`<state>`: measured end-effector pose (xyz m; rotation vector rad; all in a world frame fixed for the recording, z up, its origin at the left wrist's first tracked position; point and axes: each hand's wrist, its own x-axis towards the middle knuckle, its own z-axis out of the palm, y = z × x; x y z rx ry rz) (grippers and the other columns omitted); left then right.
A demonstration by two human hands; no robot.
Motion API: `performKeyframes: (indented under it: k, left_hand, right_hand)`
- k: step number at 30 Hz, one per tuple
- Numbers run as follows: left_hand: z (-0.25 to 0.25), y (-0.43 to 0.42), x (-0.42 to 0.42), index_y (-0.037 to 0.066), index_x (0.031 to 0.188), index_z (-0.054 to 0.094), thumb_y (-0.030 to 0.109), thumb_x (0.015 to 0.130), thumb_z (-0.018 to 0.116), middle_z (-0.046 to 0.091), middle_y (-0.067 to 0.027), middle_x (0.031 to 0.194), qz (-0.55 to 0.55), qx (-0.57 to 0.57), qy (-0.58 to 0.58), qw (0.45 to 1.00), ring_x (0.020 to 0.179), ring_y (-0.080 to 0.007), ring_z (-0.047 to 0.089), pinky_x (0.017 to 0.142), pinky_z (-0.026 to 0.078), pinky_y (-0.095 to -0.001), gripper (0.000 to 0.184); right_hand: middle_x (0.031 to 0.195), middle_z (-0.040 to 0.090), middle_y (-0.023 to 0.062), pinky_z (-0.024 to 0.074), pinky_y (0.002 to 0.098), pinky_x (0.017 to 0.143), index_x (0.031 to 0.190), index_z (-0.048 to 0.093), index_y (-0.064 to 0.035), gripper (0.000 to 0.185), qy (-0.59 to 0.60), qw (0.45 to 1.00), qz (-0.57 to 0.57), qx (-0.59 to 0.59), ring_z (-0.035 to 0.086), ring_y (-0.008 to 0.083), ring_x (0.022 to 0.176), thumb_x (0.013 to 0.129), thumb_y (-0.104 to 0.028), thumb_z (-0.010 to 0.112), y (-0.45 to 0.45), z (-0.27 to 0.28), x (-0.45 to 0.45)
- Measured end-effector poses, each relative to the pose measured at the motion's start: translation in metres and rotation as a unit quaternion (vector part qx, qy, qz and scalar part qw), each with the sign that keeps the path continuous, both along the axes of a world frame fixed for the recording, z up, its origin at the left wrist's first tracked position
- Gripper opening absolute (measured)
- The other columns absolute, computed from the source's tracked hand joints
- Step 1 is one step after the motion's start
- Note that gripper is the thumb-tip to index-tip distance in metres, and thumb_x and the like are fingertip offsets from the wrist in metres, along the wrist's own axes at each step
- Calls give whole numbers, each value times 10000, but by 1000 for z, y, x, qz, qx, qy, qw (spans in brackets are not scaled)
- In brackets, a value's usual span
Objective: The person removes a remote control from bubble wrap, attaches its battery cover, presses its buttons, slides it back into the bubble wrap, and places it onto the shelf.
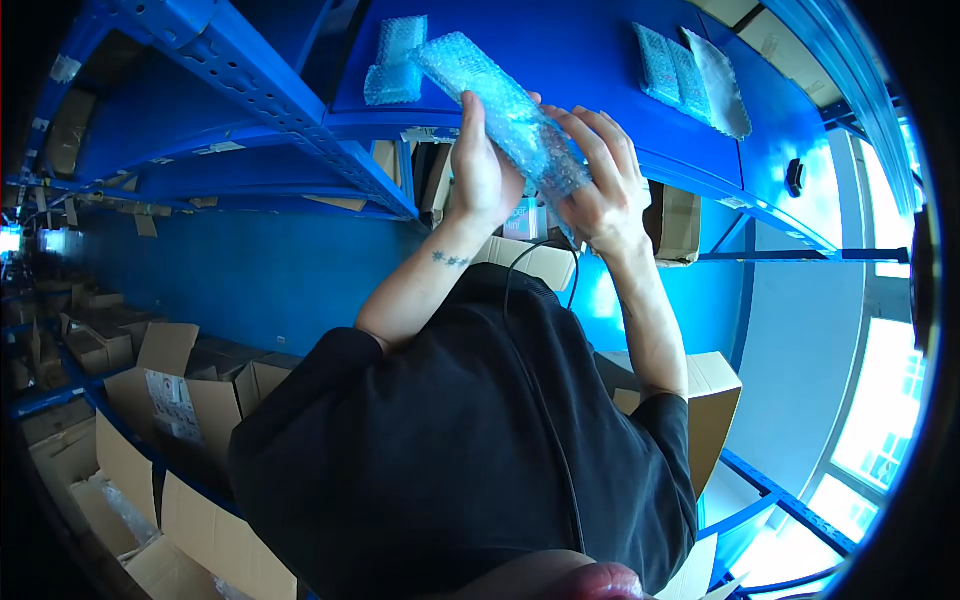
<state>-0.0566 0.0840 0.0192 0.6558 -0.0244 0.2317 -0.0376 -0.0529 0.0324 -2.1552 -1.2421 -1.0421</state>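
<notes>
The packet (482, 84) slants across the near edge of the blue surface (570, 45), the fingers of the left hand (487, 172) and right hand (606, 188) gripping it. A wide stretch of surface separates the left wraps (396, 62) from the right wraps (672, 68). Below, a box (540, 266) holds a printed pack (523, 219); lower left, an open carton (122, 458) contains clear plastic (130, 514).

The shirt (440, 430) is black, short-sleeved. A thin dark cable (547, 412) crosses it; dark star-like marks (451, 259) lie beyond its left sleeve (338, 362).
</notes>
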Motion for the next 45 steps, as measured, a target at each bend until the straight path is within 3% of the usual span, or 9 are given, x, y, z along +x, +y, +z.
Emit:
performKeyframes:
  k: [14,19,23,29,33,38,41,43,45]
  left_hand:
    - [-10,13,61,25,1245,459,562,996,287,601,-156,1043,-41,-110,112,987,1024,-261,603,916,482,-541,617]
    - [-25,15,115,23,1206,512,535,983,378,636,-152,969,-55,-69,101,991,931,-273,645,838,526,-514,574]
    - [-9,21,153,-33,1275,480,350,1016,286,629,-247,1111,-164,-40,149,974,1068,-337,635,928,484,-541,501]
    - [-35,54,198,-98,1140,586,397,978,425,630,-280,1142,-76,346,183,917,1083,-369,634,905,519,-434,545]
    - [8,59,185,-79,1104,630,413,947,516,673,-236,1063,29,773,288,564,1006,-314,670,840,543,-361,529]
    - [11,64,152,-43,1122,640,398,947,539,696,-161,919,251,838,184,449,891,-240,684,754,551,-322,486]
    - [19,-6,52,-10,1247,555,359,976,484,668,-159,1022,112,521,102,840,838,-223,669,707,558,-310,463]
    - [5,-46,9,3,1322,462,279,986,465,635,-157,1132,23,386,79,919,875,-234,671,731,568,-325,435]
    - [-11,-68,-13,21,1339,430,252,1000,429,611,-157,1187,-85,249,82,961,970,-252,661,741,574,-351,410]
  right_hand:
    - [1197,625,117,524,427,864,1045,678,-20,325,38,998,-27,-42,627,282,1039,737,-108,735,-54,28,-51]
    - [1166,633,155,564,362,739,1070,658,24,292,220,971,-75,57,673,267,904,823,-129,681,-78,30,-71]
    - [1045,656,219,585,342,701,1161,584,93,350,496,767,-11,406,694,275,821,929,-169,594,-95,23,-83]
    - [1048,652,222,596,343,704,1252,496,105,404,462,705,103,528,700,283,798,992,-204,499,-125,-6,-92]
    - [1049,651,226,603,362,712,1275,466,93,409,396,779,96,477,704,285,752,995,-203,497,-129,0,-79]
    - [1058,651,236,604,340,712,1248,488,83,360,437,749,104,487,709,286,755,1007,-184,475,-136,3,-61]
    - [1072,644,225,601,324,720,1249,486,85,352,513,634,169,554,707,290,795,1013,-175,453,-143,-24,-51]
    - [1087,637,215,598,307,727,1251,483,86,345,553,517,245,606,706,293,835,1020,-165,432,-142,-36,-33]
    - [1091,637,215,599,306,730,1257,481,83,338,567,501,254,603,705,290,847,1020,-153,431,-143,-41,-28]
